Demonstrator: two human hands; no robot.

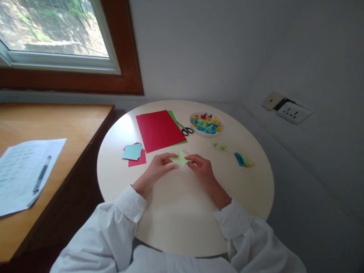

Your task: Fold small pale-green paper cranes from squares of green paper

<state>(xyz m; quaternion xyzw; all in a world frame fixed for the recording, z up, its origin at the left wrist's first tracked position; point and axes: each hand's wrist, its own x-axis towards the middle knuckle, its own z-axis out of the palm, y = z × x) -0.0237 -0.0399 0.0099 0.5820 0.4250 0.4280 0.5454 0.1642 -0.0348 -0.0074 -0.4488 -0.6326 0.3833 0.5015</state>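
Between my hands is a small pale green folded paper point(181, 157), roughly diamond-shaped, just above the round white table point(182, 220). My left hand point(160, 166) pinches its left corner between thumb and fingers. On the other side, my right hand point(201, 165) grips the right corner the same way. Left of my left hand lies a stack of small square papers point(132, 152), light blue on top with pink beneath. To the right of my right hand sit small green folded paper pieces point(220, 145).
Beyond my hands lie a large red sheet point(160, 131) over a green one and black-handled scissors point(185, 131). A white dish point(194, 130) holds many colourful folded papers. Coloured paper strips point(243, 159) lie at right. A wooden desk point(82, 121) at left bears written paper point(21, 170) and a pen point(42, 174).
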